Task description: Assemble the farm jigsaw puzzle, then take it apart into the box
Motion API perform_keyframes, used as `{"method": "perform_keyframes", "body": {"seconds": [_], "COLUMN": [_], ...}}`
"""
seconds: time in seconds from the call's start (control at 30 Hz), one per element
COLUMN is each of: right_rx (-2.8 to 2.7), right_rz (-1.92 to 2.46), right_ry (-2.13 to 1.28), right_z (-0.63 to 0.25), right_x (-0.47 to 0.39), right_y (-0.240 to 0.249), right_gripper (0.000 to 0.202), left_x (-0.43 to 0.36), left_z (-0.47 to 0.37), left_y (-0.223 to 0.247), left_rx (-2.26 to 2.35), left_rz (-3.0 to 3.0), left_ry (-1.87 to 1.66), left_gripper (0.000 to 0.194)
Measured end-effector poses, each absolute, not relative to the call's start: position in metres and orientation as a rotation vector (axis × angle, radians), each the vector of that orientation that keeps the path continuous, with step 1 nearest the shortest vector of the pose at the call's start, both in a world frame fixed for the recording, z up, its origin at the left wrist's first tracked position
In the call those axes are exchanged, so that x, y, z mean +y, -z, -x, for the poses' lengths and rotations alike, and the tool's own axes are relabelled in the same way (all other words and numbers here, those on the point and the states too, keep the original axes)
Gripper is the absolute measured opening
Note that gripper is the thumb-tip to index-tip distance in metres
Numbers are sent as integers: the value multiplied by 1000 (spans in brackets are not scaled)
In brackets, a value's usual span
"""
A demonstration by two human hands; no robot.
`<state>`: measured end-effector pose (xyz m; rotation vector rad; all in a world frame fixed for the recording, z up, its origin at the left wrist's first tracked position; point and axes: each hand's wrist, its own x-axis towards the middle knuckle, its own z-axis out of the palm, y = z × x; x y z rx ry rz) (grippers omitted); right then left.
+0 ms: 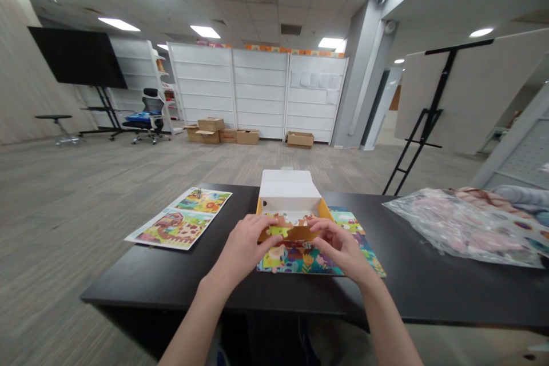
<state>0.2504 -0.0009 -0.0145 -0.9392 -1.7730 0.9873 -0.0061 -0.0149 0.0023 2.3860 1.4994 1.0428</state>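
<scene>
An open box with yellow sides and a raised white lid stands on a colourful puzzle board. Brown and green puzzle pieces show at the box's near edge. My left hand is at the near left of the box, its fingers and thumb closed on green-yellow puzzle pieces. On the right side, my right hand has its fingers curved at the box's near right corner, beside brown pieces; whether it grips one is too small to tell.
Two picture sheets lie at the left on the black table. A clear plastic bag with pink contents lies at the right. Cardboard boxes and an office chair stand on the floor beyond.
</scene>
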Motion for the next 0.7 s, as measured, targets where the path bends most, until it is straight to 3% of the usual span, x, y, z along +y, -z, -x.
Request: {"method": "perform_keyframes", "body": {"seconds": [0.43, 0.57, 0.7], "right_rx": [-2064, -2143, -2230], "right_rz": [1162, 1152, 1080], "right_ry": [-929, -757, -691], "right_z": [-233, -234, -225], "right_x": [-8, -4, -6], "right_y": [19, 25, 29], "right_gripper": [14, 10, 9], "left_x": [21, -4, -26], "left_z": [-11, -11, -7], "left_y": [2, -9, -5], "left_rx": [1992, 1789, 1406], "left_rz": [-2300, -2404, -2577], "left_ry": [-1099, -1182, -754], "left_gripper": [18, 17, 13]}}
